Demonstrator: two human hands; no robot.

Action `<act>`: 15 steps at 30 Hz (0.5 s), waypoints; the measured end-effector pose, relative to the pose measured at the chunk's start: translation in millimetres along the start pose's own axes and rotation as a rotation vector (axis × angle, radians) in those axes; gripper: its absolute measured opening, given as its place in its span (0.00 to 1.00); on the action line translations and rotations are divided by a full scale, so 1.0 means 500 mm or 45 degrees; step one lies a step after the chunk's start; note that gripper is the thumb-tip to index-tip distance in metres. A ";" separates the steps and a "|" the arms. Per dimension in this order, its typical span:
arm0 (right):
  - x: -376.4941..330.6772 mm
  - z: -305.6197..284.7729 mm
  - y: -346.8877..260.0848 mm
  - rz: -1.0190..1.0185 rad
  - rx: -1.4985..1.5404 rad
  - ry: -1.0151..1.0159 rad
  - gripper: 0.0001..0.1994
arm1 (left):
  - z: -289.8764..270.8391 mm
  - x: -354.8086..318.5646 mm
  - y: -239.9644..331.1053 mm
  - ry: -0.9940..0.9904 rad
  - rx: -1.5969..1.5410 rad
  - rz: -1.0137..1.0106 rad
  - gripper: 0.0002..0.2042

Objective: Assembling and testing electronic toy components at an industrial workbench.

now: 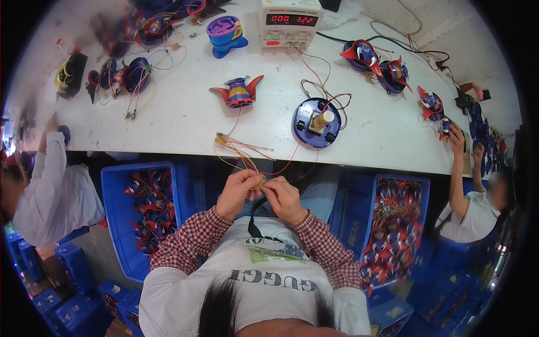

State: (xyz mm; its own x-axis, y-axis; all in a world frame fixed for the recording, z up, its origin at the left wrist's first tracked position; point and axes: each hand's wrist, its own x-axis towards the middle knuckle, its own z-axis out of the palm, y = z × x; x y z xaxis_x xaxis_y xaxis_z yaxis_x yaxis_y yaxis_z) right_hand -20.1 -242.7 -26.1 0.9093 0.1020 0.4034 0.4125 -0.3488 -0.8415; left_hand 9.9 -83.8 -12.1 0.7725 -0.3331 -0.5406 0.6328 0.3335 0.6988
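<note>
The person's left hand (240, 192) and right hand (285, 197) meet just off the near edge of the white tabletop (185, 115), thumbs and fingertips pinched on a bundle of thin red and yellow wires (245, 159); the gripped ends lie between the two hands, too small to make out; the rest of the bundle runs forward from the fingertips to a small flat tan piece (220, 138) on the table. Beyond it sits a purple plastic toy part with red wings (238, 92); a round dark-blue plastic base (306, 133) lies to its right.
</note>
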 end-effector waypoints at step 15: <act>0.095 -0.243 -0.096 0.533 0.110 0.031 0.16 | -0.008 -0.129 0.078 0.103 1.275 0.530 0.16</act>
State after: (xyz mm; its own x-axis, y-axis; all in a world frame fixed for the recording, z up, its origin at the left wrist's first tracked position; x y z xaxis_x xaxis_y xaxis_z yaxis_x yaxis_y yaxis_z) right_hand -3.5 -334.2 76.7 0.9981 -0.0541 0.0281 0.0121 -0.2759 -0.9611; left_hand -15.0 -45.8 47.8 0.9408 -0.2891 -0.1768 0.0189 -0.4761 0.8792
